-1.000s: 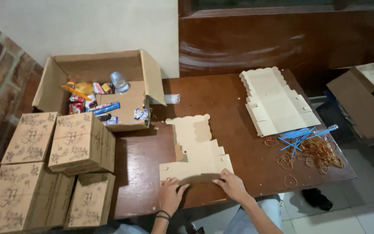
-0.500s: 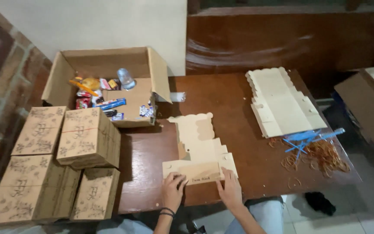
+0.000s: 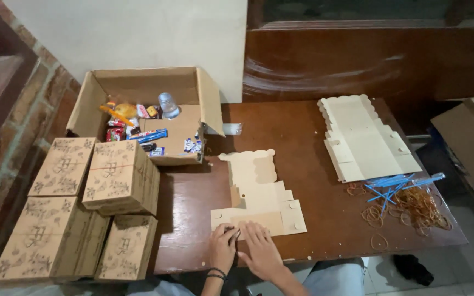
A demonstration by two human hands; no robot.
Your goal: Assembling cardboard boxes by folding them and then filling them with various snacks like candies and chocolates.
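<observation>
A flat die-cut cardboard box blank (image 3: 259,192) lies on the brown wooden table (image 3: 303,142) in front of me. My left hand (image 3: 223,246) and my right hand (image 3: 259,249) press side by side on its near flap, which is folded flat at the table's front edge. Both hands lie palm down with fingers on the cardboard. A dark band sits on my left wrist.
An open carton (image 3: 144,118) with snacks and a water bottle (image 3: 168,105) stands at the back left. Several finished printed boxes (image 3: 119,178) are stacked on the left. A pile of flat blanks (image 3: 363,137) lies at right, with rubber bands (image 3: 412,205) and blue straws (image 3: 393,183).
The near flap, lifted upright half a second ago, is now folded down flat under both hands. The hands have come closer together at the front edge.
</observation>
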